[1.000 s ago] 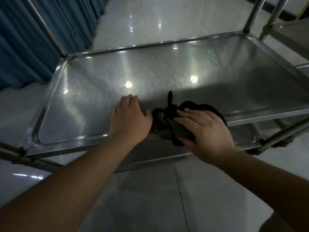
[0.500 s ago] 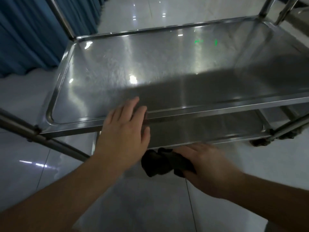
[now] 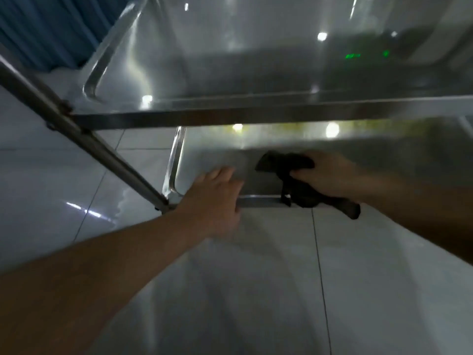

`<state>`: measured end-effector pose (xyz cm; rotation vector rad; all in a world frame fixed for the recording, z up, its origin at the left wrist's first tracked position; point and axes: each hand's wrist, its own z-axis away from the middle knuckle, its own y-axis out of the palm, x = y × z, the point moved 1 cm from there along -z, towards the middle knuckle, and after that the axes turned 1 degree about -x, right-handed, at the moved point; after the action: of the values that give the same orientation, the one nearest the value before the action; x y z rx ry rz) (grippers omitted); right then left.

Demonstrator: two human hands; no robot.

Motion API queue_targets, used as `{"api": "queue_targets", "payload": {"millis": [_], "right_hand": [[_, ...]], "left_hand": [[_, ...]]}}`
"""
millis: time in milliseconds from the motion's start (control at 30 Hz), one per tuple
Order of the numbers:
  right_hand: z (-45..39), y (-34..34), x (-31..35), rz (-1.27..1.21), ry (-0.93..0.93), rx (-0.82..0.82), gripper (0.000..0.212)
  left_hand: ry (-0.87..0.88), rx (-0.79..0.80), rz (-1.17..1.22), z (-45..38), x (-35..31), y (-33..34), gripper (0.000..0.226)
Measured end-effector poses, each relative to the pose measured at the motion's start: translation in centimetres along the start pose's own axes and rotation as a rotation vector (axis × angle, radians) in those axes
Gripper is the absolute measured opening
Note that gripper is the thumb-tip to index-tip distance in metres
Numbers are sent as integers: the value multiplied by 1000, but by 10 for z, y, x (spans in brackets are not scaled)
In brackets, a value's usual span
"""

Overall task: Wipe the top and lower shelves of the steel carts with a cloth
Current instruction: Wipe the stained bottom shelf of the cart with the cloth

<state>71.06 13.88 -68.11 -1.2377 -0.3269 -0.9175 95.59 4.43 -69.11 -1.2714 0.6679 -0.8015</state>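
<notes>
The steel cart fills the upper view: its top shelf (image 3: 230,60) above, its lower shelf (image 3: 212,155) beneath. My right hand (image 3: 325,175) grips a dark cloth (image 3: 286,163) on the lower shelf near its front edge, and part of the cloth hangs over that edge. My left hand (image 3: 215,198) rests with fingers straight on the lower shelf's front left corner, just left of the cloth. The picture is blurred by motion.
A slanted steel leg (image 3: 84,139) of the cart crosses the left side. Blue curtains (image 3: 51,26) hang at the far left. Glossy white floor tiles (image 3: 256,290) lie in front of the cart. The top shelf's front rim (image 3: 256,115) overhangs the lower shelf.
Both hands have dropped from the top shelf to the lower shelf. The right hand carried the cloth down with it, and my view has lowered and moved closer.
</notes>
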Motion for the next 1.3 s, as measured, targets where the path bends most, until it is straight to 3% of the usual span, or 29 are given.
{"api": "queue_targets", "payload": {"millis": [167, 367, 533, 600, 667, 767, 867, 933, 1033, 1100, 1200, 1300], "right_hand": [[-45, 20, 16, -119, -16, -104, 15], [-68, 62, 28, -570, 28, -174, 8], [-81, 92, 47, -749, 59, -241, 10], [-86, 100, 59, -776, 36, -273, 10], [-97, 108, 70, -710, 5, -302, 12], [-112, 120, 88, -507, -66, -379, 38], [-122, 142, 103, -341, -148, -417, 42], [-128, 166, 113, -242, -218, -303, 42], [-138, 213, 125, 137, -330, 40, 45], [-141, 240, 136, 406, -432, 156, 55], [-142, 252, 138, 385, -431, 111, 54], [-133, 236, 103, 471, -300, -41, 58]], "left_hand": [[-140, 64, 142, 13, 19, 25, 52], [-254, 105, 195, 44, 62, 36, 48], [-358, 124, 415, 57, 87, 57, 23], [-391, 143, 486, 61, 100, 64, 12], [-448, 184, 523, 67, 116, 71, 14], [-561, 227, 423, 75, 146, 83, 44], [-741, 83, 575, 81, 173, 85, 61], [-723, -85, 672, 76, 180, 81, 70], [-636, -478, 834, 59, 173, 77, 40], [-603, -667, 1138, 48, 166, 74, 26], [-526, -720, 1463, 37, 166, 74, 9], [-533, -738, 1420, 30, 167, 77, 9]]}}
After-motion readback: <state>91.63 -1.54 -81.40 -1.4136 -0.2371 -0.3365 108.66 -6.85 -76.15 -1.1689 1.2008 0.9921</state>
